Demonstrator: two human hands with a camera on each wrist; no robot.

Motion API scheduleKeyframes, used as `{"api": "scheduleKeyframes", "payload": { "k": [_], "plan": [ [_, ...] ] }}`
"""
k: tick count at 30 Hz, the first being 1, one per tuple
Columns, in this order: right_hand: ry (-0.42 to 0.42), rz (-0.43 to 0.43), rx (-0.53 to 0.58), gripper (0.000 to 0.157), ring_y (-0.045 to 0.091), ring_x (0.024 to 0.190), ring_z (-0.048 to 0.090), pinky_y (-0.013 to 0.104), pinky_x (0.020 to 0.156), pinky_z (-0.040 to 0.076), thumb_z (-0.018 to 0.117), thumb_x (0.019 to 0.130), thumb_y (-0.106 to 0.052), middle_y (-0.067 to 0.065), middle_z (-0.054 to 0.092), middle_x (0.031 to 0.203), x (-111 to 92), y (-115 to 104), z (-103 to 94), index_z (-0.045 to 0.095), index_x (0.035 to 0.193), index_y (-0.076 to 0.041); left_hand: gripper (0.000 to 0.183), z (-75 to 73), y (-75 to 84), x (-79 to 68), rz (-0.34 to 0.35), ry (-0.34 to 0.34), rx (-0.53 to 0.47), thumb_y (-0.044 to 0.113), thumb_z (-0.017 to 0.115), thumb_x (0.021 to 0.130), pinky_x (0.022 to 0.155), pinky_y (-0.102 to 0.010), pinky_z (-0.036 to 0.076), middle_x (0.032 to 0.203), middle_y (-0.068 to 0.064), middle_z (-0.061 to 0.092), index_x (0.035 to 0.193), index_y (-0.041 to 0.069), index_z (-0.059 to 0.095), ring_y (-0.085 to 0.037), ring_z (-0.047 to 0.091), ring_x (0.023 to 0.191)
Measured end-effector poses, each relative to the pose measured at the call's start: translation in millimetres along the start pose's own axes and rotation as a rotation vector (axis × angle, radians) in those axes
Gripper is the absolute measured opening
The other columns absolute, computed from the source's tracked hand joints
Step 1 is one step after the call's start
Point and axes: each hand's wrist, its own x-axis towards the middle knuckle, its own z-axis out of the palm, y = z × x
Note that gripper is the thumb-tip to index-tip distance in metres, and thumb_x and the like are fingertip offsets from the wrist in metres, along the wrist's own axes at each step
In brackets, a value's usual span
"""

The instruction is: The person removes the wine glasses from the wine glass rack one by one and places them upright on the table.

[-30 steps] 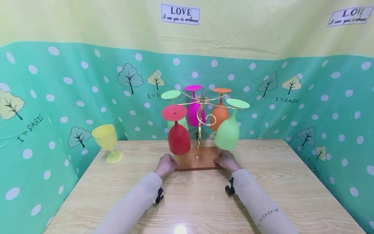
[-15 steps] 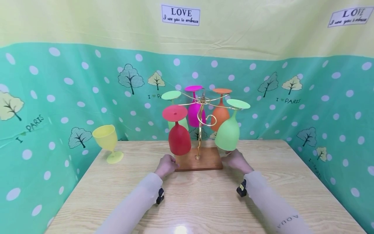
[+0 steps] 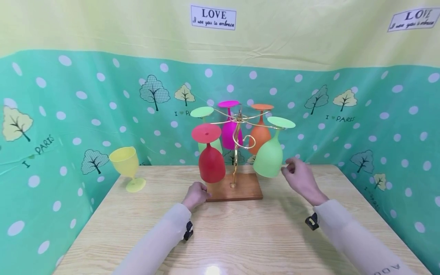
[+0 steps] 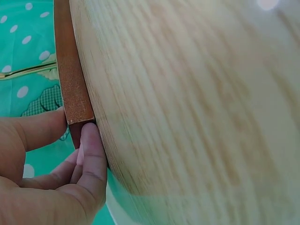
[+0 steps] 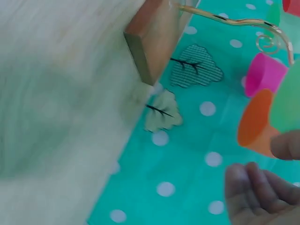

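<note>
A goblet rack stands on the table, with a wooden base (image 3: 237, 193) and a gold metal stem (image 3: 235, 164). Upside down from its wire arms hang a red goblet (image 3: 211, 164), a magenta goblet (image 3: 231, 135), an orange goblet (image 3: 259, 135) and two green ones. My left hand (image 3: 196, 196) pinches the base's left end between thumb and fingers, plain in the left wrist view. Beside the front green goblet (image 3: 269, 158), my right hand (image 3: 302, 178) is raised off the table. Its fingers are loosely bent and hold nothing; the right wrist view shows a gap between thumb and fingers.
A yellow goblet (image 3: 124, 162) stands upright at the table's far left. Behind and at both sides of the wooden table (image 3: 240, 236) hangs a green and yellow patterned cloth (image 3: 220, 86), close to the back edge.
My right hand has let go of the base's right end and moved up and to the right, beside the front green goblet. The left hand and the rack have stayed put.
</note>
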Motion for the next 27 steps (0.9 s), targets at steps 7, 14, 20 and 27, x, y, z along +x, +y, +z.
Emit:
{"api": "scheduleKeyframes", "payload": {
  "k": [7, 14, 20, 27],
  "plan": [
    [0.265, -0.168, 0.043, 0.031, 0.027, 0.082, 0.057, 0.041, 0.072, 0.049, 0.057, 0.091, -0.009, 0.015, 0.059, 0.093, 2.0, -22.3, -31.5, 0.052, 0.117, 0.007, 0.042, 0.5, 1.1, -1.1, -0.002, 0.015, 0.015, 0.001, 0.07, 0.076, 0.044, -0.023, 0.029, 0.052, 0.002, 0.041, 0.057, 0.013, 0.035, -0.012, 0.04, 0.048],
    [0.362, -0.274, 0.099, 0.052, 0.035, 0.1, 0.055, 0.048, 0.085, 0.048, 0.06, 0.088, -0.006, 0.02, 0.051, 0.117, 12.0, -38.3, -50.2, 0.038, 0.135, 0.003, 0.04, 0.3, 0.5, -3.3, -0.011, 0.021, 0.011, 0.001, 0.07, 0.077, 0.045, -0.024, 0.03, 0.054, 0.001, 0.042, 0.058, 0.013, 0.036, -0.013, 0.04, 0.05],
    [0.431, -0.51, 0.019, 0.061, 0.036, 0.112, 0.05, 0.048, 0.092, 0.044, 0.063, 0.082, 0.002, 0.022, 0.048, 0.129, 23.5, -46.6, -60.0, 0.039, 0.139, -0.001, 0.042, -1.3, -0.2, -5.5, -0.017, 0.022, 0.003, 0.0, 0.069, 0.078, 0.045, -0.024, 0.029, 0.053, 0.002, 0.038, 0.058, 0.013, 0.035, -0.013, 0.037, 0.049],
    [0.474, -0.791, -0.125, 0.055, 0.036, 0.124, 0.046, 0.04, 0.107, 0.035, 0.063, 0.079, 0.008, 0.023, 0.051, 0.132, 34.3, -59.8, -73.6, 0.048, 0.132, 0.004, 0.043, -0.5, 1.2, -4.4, 0.002, 0.015, 0.005, 0.0, 0.068, 0.077, 0.044, -0.024, 0.025, 0.051, 0.003, 0.031, 0.056, 0.014, 0.033, -0.012, 0.03, 0.047]
  ]
}}
